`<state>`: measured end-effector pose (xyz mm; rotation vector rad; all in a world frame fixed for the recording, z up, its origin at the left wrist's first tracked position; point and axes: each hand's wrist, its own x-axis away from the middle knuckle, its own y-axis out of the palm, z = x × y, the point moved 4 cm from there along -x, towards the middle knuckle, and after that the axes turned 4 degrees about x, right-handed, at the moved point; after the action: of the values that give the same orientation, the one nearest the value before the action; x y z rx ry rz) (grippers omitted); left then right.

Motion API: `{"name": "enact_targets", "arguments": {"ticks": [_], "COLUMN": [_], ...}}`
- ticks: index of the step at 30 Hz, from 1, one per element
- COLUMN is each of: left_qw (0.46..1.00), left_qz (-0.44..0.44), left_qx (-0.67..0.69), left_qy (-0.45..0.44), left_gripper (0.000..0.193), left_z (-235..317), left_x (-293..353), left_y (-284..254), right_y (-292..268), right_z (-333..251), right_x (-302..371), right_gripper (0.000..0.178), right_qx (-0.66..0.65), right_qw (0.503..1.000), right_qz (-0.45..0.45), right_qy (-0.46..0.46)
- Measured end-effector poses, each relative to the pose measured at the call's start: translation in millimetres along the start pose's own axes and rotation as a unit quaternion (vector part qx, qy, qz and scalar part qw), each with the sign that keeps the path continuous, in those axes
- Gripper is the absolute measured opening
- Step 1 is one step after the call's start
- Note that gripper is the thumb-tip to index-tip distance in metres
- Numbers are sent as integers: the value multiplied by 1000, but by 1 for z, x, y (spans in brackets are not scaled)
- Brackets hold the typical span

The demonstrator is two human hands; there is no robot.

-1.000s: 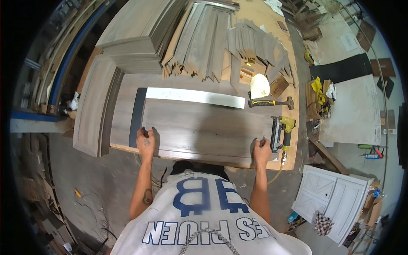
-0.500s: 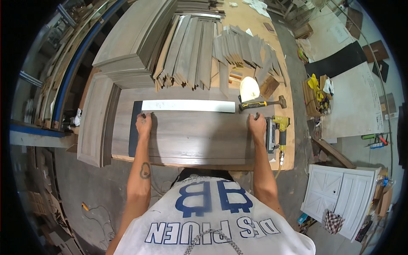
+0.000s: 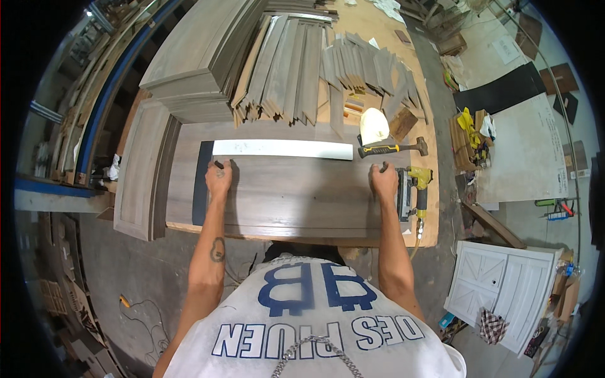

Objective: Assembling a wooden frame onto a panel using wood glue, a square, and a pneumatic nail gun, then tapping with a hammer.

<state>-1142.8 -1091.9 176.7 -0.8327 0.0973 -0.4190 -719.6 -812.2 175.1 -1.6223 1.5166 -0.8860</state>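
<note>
A grey-brown wood panel [image 3: 283, 195] lies flat on the table in front of me. My left hand [image 3: 218, 179] is closed over its left part, near a dark strip [image 3: 201, 189] and just below the left end of a long white strip [image 3: 283, 149]. Something small and dark shows at its fingertips; its kind is unclear. On the right, my right hand [image 3: 384, 181] is closed too, again with a small dark bit at the fingers. Beside it sits a yellow-green nail gun [image 3: 419, 177] with a hose. A hammer [image 3: 394, 149] with a black-and-yellow handle lies just beyond that hand.
Grey wood slats [image 3: 287, 72] are piled beyond the panel, with shorter slats [image 3: 365, 63] to their right. Stacked cabinet doors [image 3: 183, 50] rise at the far left. A pale yellow rounded thing [image 3: 374, 126] and a wood block [image 3: 403, 124] sit behind the hammer.
The view has shifted slightly, so the panel and tools sit a little higher and further right. Against the white strip, my left hand has edged right. Both hands stay closed.
</note>
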Motion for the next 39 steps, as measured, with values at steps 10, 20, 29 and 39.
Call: {"name": "enact_targets", "arguments": {"ticks": [10,20,29,39], "left_qw": [1000,998,997,993], "left_qz": [-10,-7,-29,-11], "left_qx": [7,10,2,-66], "left_qy": [-28,-60,-72,-93], "left_gripper": [71,70,71,64], "left_z": [-1,9,-60,-61], "left_x": [-3,5,104,131], "left_y": [-1,-11,-45,-52], "right_y": [0,3,-45,-66], "right_z": [2,5,57,70], "right_x": [-3,0,113,166], "right_gripper": [53,53,45,44], "right_qx": [3,5,-53,-61], "right_qw": [1000,1000,991,987], "right_qz": [-12,-7,-102,-82], "right_qy": [12,16,63,121]}}
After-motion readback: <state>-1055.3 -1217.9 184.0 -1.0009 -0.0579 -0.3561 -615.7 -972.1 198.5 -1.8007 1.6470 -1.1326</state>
